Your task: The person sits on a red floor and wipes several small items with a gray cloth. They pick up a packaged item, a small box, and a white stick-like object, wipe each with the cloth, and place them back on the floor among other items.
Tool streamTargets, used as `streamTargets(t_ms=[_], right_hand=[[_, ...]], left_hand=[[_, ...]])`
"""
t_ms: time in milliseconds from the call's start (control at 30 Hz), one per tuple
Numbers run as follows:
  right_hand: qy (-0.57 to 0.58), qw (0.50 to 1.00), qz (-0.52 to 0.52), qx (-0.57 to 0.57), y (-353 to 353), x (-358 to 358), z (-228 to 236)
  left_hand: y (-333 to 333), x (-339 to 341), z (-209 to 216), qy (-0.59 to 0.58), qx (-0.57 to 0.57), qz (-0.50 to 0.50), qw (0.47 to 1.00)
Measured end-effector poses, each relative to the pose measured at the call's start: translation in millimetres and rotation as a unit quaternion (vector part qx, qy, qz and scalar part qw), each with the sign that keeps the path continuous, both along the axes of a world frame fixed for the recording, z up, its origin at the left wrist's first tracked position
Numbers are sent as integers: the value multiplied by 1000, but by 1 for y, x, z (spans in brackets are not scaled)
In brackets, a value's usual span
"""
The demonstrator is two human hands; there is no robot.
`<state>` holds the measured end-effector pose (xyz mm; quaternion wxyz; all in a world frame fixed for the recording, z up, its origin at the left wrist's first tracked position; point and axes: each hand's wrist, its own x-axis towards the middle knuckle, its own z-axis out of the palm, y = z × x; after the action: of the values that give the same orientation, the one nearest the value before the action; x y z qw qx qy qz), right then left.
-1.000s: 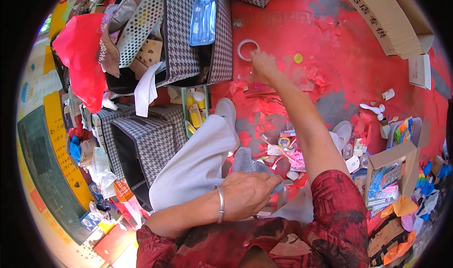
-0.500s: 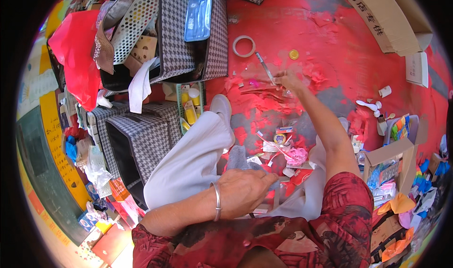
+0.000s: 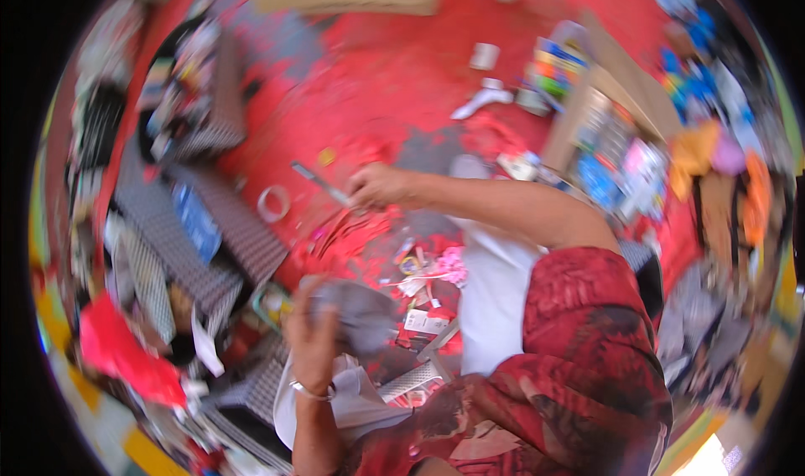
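Note:
My right hand (image 3: 377, 186) reaches out over the red floor and grips one end of a slim silver-grey stick-like thing (image 3: 317, 181), whose exact kind is blurred. The stick's free end points to the far left. At the lower middle, my left hand (image 3: 310, 338), with a silver bangle at the wrist, is raised and smeared by motion. A soft grey cloth (image 3: 359, 315) bunches against its fingers and seems to be held there. A roll of tape (image 3: 273, 203) and a small yellow lid (image 3: 326, 156) lie on the floor beyond the stick.
A pink flower-like thing (image 3: 453, 265) lies among small items between my legs. Checked fabric boxes (image 3: 168, 216) stand at left, a red bag (image 3: 126, 350) beside them. At right is an open cardboard box (image 3: 570, 128) of goods, with a white spoon-like thing (image 3: 482, 100) near it.
The view has swung to the right, so the floor items now appear turned and further left. The stick stays in my right hand. My left hand has risen, with the grey cloth against it.

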<state>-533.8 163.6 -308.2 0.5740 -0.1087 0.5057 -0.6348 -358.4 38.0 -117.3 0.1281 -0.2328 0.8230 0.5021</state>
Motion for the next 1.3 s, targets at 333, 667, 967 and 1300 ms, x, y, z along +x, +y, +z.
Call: streamTargets(t_ms=[333,667,967,1300], right_hand=[[138,984,113,9,3,37,154],[59,994,65,-66,87,30,198],[-17,922,-367,-119,184,18,166],[8,664,-645,377,442,128,22]], left_hand=[[26,-46,-16,267,64,207,939],[-19,-66,-43,64,443,433,782],[-28,-54,-71,-29,552,313,772],[-18,-45,-92,-32,510,255,821]])
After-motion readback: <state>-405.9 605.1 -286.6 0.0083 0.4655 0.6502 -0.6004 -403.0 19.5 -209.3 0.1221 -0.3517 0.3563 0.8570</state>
